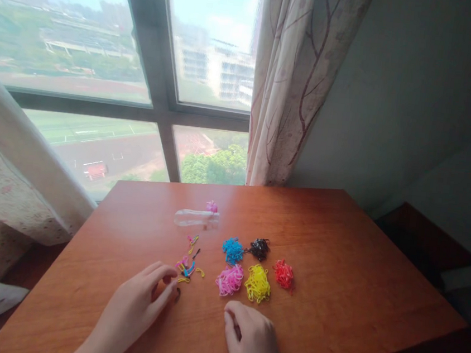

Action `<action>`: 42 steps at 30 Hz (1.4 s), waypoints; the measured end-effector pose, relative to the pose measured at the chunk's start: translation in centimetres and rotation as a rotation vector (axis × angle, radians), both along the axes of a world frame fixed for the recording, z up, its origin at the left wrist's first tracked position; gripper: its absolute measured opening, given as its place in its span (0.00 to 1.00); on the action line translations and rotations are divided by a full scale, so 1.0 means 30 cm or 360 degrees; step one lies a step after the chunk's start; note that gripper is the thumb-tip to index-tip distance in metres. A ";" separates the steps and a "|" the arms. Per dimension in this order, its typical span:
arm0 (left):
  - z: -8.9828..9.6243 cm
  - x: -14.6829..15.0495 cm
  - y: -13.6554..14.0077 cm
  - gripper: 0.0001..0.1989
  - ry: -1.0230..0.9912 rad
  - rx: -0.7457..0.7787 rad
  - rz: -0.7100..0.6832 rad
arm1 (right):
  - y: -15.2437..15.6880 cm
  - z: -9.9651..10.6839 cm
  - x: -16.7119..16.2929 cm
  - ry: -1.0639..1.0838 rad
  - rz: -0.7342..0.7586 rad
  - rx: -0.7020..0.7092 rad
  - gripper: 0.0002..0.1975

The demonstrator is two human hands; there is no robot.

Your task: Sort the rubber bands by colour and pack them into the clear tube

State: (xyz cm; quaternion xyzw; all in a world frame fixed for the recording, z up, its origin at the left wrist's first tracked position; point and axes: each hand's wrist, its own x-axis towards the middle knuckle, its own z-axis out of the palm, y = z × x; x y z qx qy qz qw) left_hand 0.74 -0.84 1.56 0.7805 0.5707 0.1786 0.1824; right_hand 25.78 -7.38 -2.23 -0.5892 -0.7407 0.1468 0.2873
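The table (357, 257) carries everything, its far edge at 12 o'clock under the window. The left hand (139, 295) is low over it, thumb and forefinger brought close together; I cannot tell whether a loop is pinched between the tips. The right hand (254, 336) rests half curled, its tips near together around a small gap; what they may hold is hidden.

A clear container (195, 218) lies on its side, between 12 and 1 o'clock of the left fingertips and well apart; it looks light, thin and slippery, best taken round the middle.

The piles should be soft, springy and nearly weightless, apt to tangle, so a shallow pinch at an edge suits them. From the right fingertips, the yellow pile (258, 284) is at 1 o'clock, the pink pile (229, 280) at 12, with the blue pile (233, 251) beyond it; the red pile (283, 275) sits between 1 and 2, the black pile (260, 249) farther off near 1.

The mixed loops (187, 268) lie just beside the left fingertips, at 2 o'clock. They look bendy and hard to break; a fingertip pinch on one end fits. One dark loop (177, 294) is at 5 o'clock, near the thumb.
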 end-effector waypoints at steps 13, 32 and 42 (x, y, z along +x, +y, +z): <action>-0.063 0.028 -0.110 0.07 0.0115 0.0149 0.0050 | 0.005 -0.003 -0.053 -0.0076 -0.0057 0.0098 0.11; -0.044 0.047 -0.049 0.09 -0.0046 0.0049 -0.0052 | 0.118 0.125 -0.251 -0.0431 -0.0129 -0.0369 0.07; -0.063 0.026 -0.032 0.08 0.0098 0.0013 0.0151 | 0.110 0.134 -0.294 -0.0363 -0.0166 -0.0542 0.06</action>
